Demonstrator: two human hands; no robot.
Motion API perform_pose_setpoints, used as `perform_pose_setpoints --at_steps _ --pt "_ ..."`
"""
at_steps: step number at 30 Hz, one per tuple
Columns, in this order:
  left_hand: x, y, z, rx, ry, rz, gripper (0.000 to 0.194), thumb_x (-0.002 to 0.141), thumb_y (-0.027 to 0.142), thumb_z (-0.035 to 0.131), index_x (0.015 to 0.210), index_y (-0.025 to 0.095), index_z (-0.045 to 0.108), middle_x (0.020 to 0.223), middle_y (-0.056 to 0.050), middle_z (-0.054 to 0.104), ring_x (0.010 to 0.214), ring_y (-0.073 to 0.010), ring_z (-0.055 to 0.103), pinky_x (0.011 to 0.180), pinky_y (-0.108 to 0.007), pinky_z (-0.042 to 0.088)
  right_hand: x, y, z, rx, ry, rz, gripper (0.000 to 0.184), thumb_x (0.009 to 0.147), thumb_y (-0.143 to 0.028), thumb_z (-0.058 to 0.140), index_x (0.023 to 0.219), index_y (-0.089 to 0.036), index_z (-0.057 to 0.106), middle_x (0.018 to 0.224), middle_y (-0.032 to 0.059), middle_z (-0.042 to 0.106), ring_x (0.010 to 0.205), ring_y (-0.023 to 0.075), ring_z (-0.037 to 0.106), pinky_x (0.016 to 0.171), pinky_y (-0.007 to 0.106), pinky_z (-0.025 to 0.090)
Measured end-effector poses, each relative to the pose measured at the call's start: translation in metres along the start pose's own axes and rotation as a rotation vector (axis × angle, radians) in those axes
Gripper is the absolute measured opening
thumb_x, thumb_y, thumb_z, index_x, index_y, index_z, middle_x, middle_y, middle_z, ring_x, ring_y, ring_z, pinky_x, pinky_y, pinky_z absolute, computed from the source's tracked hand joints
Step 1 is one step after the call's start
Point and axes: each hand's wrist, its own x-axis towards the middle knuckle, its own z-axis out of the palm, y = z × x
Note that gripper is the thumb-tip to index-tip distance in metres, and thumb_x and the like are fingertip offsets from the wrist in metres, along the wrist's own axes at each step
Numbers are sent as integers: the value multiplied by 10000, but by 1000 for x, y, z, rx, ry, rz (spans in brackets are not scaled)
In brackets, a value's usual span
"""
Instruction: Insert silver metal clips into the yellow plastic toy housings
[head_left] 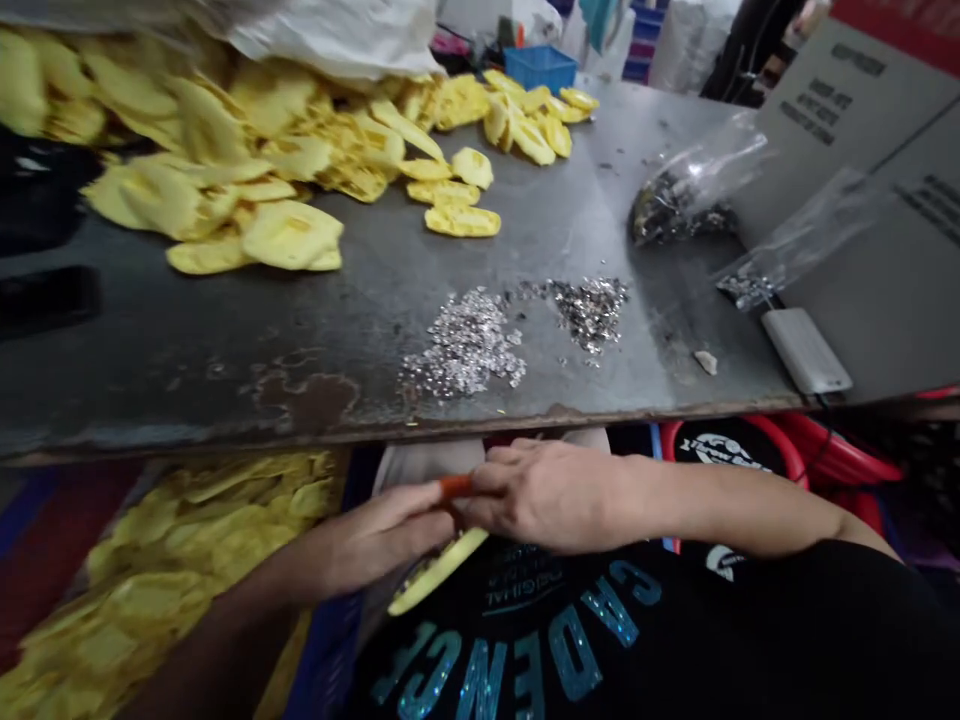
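Note:
Both my hands are below the front edge of the grey metal table (225,350), over my lap. My left hand (375,545) is closed on a flat yellow piece (435,572) held edge-on. My right hand (544,495) is closed on a small tool with an orange handle (455,486), its tip at the yellow piece. On the table in front of me lie two small heaps of tiny shiny silver bits (469,345), (589,308).
A big heap of yellow pieces (247,170) covers the far left of the table, and more fill a bin (165,560) at my lower left. Clear bags (690,190) with silver bits, a white power bank (806,350), a blue basket (540,65) and red stools (825,455) are nearby.

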Motion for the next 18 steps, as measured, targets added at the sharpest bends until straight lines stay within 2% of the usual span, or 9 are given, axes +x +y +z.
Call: perform_pose_setpoints --at_steps 2,3,4,6,8,9,12,14,18 --pt "9 2 16 168 -280 -72 172 688 286 973 837 226 911 828 -83 851 847 -366 820 770 -380 668 -13 -7 11 92 -14 -14 254 1086 -164 586 1257 -120 769 1271 129 798 1068 238 741 1024 375 614" --pt "12 1 24 201 -371 -102 200 723 307 946 909 239 921 864 -78 859 876 -366 821 783 -384 667 -23 -4 14 162 17 -10 251 1097 -203 602 1273 -123 762 1272 125 799 1092 232 745 1028 364 610" --pt "12 -1 30 178 -387 -119 281 744 334 931 1009 240 926 911 -87 868 902 -372 823 785 -390 667 -34 1 15 230 82 21 271 1111 -264 618 1312 -136 747 1286 119 796 1126 225 745 1034 358 605" --pt "10 -6 38 44 -344 -161 484 774 391 922 1235 246 891 1054 -115 879 968 -374 830 788 -384 667 -63 22 16 309 308 199 348 1125 -402 624 1382 -184 710 1283 107 789 1163 226 737 1026 378 595" --pt "4 -12 43 -157 -202 -166 568 826 450 896 1362 275 835 1224 -132 866 1015 -358 836 799 -362 667 -93 50 17 233 577 542 213 1123 -364 615 1213 -229 754 1153 79 797 1085 236 734 982 399 569" --pt "2 -14 46 -266 -112 -155 554 863 494 864 1375 289 821 1304 -132 847 1036 -350 835 812 -358 670 -105 64 18 145 634 717 171 1108 -308 616 1117 -228 766 1093 77 789 1037 244 726 948 402 548" --pt "-2 -14 56 -530 73 -128 545 972 654 697 1365 293 808 1412 -114 809 1097 -346 822 850 -383 684 -122 96 23 41 618 895 157 1058 -246 634 1058 -233 790 1044 81 778 1014 268 708 947 418 484" --pt "0 -12 63 -627 104 -122 602 988 712 642 1376 281 802 1408 -109 811 1131 -352 815 849 -390 694 -120 107 25 17 561 894 176 1047 -265 653 1131 -242 806 1069 95 782 1052 291 689 979 437 445" --pt "6 -8 72 -717 85 -141 571 963 688 707 1341 271 805 1294 -106 856 1114 -352 833 783 -391 714 -105 114 24 -63 423 896 206 1051 -309 657 1162 -246 818 1097 116 782 1085 315 652 971 439 412"
